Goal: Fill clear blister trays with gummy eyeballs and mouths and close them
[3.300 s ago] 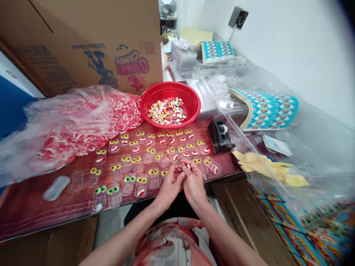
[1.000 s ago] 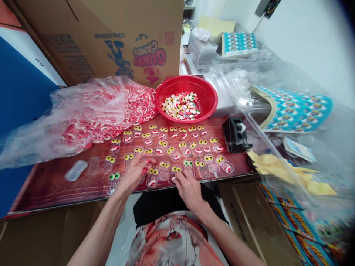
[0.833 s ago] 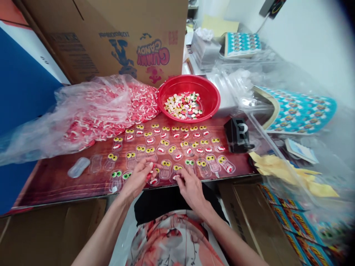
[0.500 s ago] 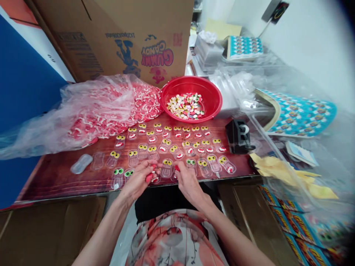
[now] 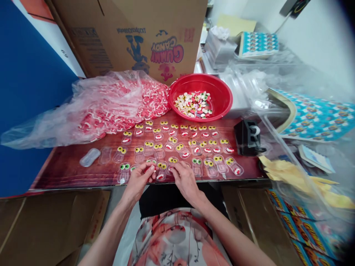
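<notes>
Rows of small clear trays (image 5: 188, 142), each with yellow or green gummy eyes and most with a red mouth, cover the reddish table (image 5: 63, 174). My left hand (image 5: 138, 181) is curled at the near edge, with red gummy pieces cupped inside it. My right hand (image 5: 184, 180) lies beside it, fingertips touching a near-row tray (image 5: 161, 172) that holds yellow eyes and a red mouth. A red bowl (image 5: 223, 92) of mixed gummy eyes stands at the back.
A clear bag of red-and-white gummies (image 5: 111, 107) sprawls at the left before a "Gummy Candy" carton (image 5: 133, 33). A black tape dispenser (image 5: 247, 137), yellow papers (image 5: 291, 176) and blue printed cards (image 5: 318, 118) lie right. An empty clear tray (image 5: 89, 157) sits left.
Both hands drew back from the middle rows to the near row and came together around one tray. The view has shifted left.
</notes>
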The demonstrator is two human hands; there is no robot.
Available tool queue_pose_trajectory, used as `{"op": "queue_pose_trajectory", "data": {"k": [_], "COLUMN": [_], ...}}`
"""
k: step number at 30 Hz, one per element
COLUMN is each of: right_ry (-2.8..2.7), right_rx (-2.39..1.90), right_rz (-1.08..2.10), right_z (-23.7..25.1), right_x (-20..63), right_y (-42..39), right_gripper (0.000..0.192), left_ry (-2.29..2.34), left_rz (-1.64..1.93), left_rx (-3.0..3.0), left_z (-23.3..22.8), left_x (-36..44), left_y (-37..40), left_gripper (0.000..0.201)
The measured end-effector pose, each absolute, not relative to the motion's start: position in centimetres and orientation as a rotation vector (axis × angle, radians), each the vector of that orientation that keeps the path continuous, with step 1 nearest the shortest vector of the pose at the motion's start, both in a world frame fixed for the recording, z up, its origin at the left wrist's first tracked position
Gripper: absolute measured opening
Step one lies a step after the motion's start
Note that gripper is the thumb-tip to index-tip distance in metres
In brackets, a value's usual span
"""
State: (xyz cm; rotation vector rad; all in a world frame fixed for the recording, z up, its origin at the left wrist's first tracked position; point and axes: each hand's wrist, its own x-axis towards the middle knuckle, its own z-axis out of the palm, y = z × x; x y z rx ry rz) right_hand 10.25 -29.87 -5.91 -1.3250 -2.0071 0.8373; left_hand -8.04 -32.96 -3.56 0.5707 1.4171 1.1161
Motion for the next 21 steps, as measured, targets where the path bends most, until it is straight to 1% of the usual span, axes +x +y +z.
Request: {"op": "queue_pose_trajectory", "data": {"k": [4,7,9,11,14,16,18,21], "right_ry": [-2.225,-2.335,-2.300,-2.159,-1.797,-1.559,-1.425,-1.456], "right_rx": [-1.436,-1.518,-1.553,-1.521,-1.349,-1.270,-1.286,-1.413], "right_rz": [0.714,0.596,0.582,0.701,1.100,1.295,1.337,1.179], "right_z": [-5.8,-5.4,-5.0,-4.5,-3.9,-3.8,-3.9,-4.1], "right_x": [9.8,9.7,9.8,10.0,10.7,11.6,13.2,16.4], "right_y": [-30.0,-30.1,-30.2,-30.3,-30.6,-30.8,-31.0,-31.0], "right_gripper": [0.028,0.026,0.022,0.018,0.018,0.018,0.016,0.014], "left_ry": [1.390,1.404,1.414,1.399,1.343,1.328,1.327,1.281], "left_rz": [1.116,1.096,1.074,1.044,1.004,0.992,0.982,0.970], "left_rx": [0.522,0.496,0.482,0.483,0.554,0.617,0.653,0.599], "left_z": [-3.4,-3.4,-3.4,-3.4,-3.0,-2.7,-2.6,-2.5], "left_x": [-8.1,-8.3,-8.1,-7.3,-5.1,-3.2,-1.6,-0.1], "left_y": [-32.8,-32.6,-32.5,-32.3,-32.0,-31.8,-31.6,-31.2], "left_gripper": [0.044,0.047,0.049,0.050,0.047,0.044,0.042,0.035]}}
